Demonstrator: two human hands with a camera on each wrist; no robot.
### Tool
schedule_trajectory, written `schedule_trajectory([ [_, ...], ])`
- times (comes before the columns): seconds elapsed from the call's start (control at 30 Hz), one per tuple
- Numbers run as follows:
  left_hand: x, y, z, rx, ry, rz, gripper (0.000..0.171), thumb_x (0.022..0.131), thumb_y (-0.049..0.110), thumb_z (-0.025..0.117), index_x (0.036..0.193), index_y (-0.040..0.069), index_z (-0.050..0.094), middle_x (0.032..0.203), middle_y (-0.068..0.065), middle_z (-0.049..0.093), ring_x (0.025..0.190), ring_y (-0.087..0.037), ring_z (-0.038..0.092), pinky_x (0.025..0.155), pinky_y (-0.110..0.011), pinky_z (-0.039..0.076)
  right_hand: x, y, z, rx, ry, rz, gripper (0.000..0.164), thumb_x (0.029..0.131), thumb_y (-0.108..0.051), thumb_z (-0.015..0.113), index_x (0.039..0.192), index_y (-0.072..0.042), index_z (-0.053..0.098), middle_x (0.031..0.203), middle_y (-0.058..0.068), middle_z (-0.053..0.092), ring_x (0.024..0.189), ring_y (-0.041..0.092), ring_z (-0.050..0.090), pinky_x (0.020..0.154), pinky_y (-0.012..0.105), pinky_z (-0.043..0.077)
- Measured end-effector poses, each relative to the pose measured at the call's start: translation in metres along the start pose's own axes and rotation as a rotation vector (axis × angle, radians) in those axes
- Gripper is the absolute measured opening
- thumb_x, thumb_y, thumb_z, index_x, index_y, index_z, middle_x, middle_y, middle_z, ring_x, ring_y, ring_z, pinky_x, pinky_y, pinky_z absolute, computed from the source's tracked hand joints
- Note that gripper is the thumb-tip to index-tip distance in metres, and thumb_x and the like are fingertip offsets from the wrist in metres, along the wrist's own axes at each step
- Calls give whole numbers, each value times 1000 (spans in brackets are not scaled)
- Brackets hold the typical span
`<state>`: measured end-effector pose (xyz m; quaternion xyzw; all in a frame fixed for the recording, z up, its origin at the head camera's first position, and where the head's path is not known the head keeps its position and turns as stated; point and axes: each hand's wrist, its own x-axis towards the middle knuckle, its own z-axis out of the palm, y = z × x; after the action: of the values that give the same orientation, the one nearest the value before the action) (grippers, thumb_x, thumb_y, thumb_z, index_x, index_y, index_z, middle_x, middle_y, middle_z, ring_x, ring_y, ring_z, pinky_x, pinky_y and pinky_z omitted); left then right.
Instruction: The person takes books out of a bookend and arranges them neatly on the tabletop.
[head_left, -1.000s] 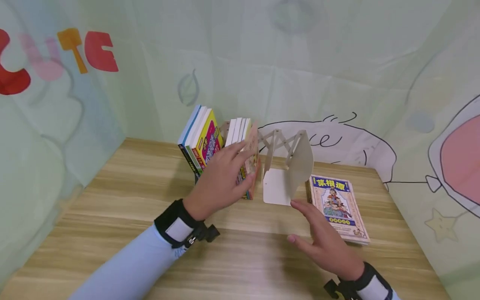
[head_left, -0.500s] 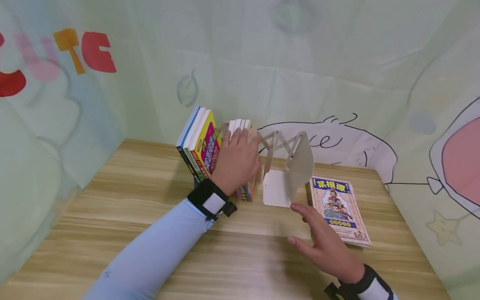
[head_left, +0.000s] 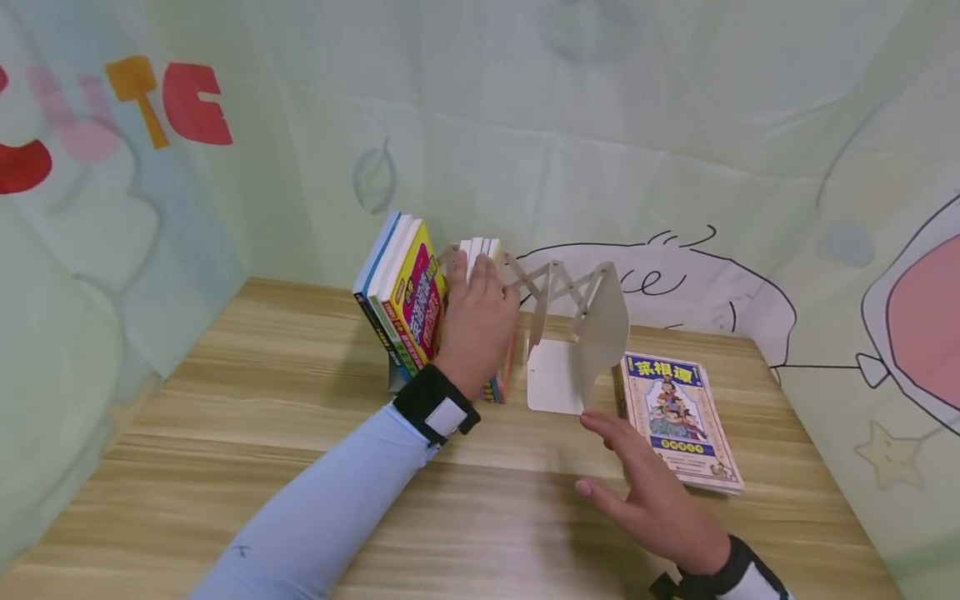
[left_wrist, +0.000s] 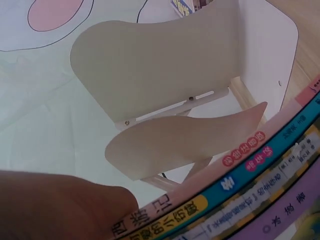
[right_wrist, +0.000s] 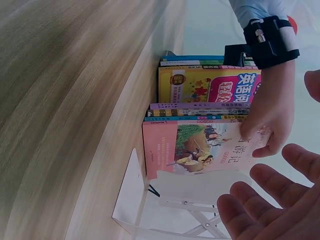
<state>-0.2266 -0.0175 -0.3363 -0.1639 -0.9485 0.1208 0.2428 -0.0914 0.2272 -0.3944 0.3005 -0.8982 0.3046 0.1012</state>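
Observation:
My left hand [head_left: 480, 329] grips several thin upright books [head_left: 480, 247] from above, inside a white folding bookend [head_left: 604, 321]. In the right wrist view, its thumb lies on the pink cover of the outermost book [right_wrist: 195, 145]. The left wrist view shows the coloured spines [left_wrist: 252, 170] side by side. Left of these, thicker books [head_left: 411, 287] with a yellow cover foremost lean leftward. My right hand [head_left: 648, 492] is held over the table with fingers extended, holding nothing, near the bookend's right panel and a flat pile of books [head_left: 678, 417].
The bookend's right section, with its base plate [head_left: 553, 379], has no books in it. Its crossed slats run along the back, close to the printed curtain [head_left: 585, 192]. The wooden table [head_left: 247, 433] extends forward and to both sides.
My left hand has shifted from the front of the thin books onto their tops and taken hold of them. The pink book has moved left against the others. My right hand stays nearly still.

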Motion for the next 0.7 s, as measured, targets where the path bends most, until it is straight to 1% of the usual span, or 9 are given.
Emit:
schedule_trajectory([
  [0.07, -1, 2, 0, -17, 1, 11, 43, 89, 29, 75, 126, 12, 64, 149, -24, 48, 146, -39, 35, 124, -59, 7, -1, 0, 0, 2, -17, 21, 73, 89, -25, 77, 151, -23, 40, 148, -2, 49, 131, 15, 51, 102, 34, 50],
  [0.2, -3, 6, -1, -52, 23, 40, 41, 89, 25, 76, 124, 10, 63, 150, -26, 45, 146, -39, 34, 125, -54, 9, -1, -1, -1, 12, -43, 60, 71, 90, -28, 76, 151, -25, 39, 149, 0, 49, 133, 12, 48, 106, 29, 47],
  [0.27, -5, 7, -1, -73, 48, 53, 35, 91, 20, 74, 123, 9, 64, 150, -27, 45, 145, -39, 37, 125, -52, 13, -1, -1, -1, 13, -41, 52, 71, 91, -28, 75, 151, -25, 39, 149, 0, 49, 133, 12, 48, 106, 28, 47],
  [0.37, -8, 7, -1, -104, 99, 81, 28, 94, 14, 70, 120, 8, 65, 150, -28, 45, 143, -39, 40, 124, -50, 19, 0, 0, 0, 11, -20, 16, 72, 89, -24, 77, 151, -23, 40, 147, 1, 50, 131, 15, 50, 104, 28, 48],
  [0.43, -12, 7, 0, -135, 120, 106, 25, 95, 11, 68, 119, 7, 65, 151, -28, 43, 143, -39, 40, 123, -49, 21, 0, 0, 1, 12, -13, 3, 73, 88, -20, 78, 151, -23, 40, 146, 0, 50, 130, 15, 51, 103, 28, 48],
  [0.6, -21, 6, 3, -210, 139, 152, 27, 91, 9, 73, 118, 6, 66, 155, -26, 38, 145, -39, 37, 122, -50, 22, -1, 0, 2, 26, -25, 17, 73, 88, -20, 78, 151, -24, 40, 147, -1, 50, 131, 13, 50, 103, 27, 48],
  [0.7, -24, 7, 3, -276, 169, 188, 37, 85, 7, 78, 120, 6, 66, 156, -25, 38, 145, -39, 36, 122, -51, 23, 0, 0, 2, 32, -15, 0, 73, 87, -19, 78, 150, -22, 41, 147, 0, 49, 130, 15, 50, 103, 28, 48],
])
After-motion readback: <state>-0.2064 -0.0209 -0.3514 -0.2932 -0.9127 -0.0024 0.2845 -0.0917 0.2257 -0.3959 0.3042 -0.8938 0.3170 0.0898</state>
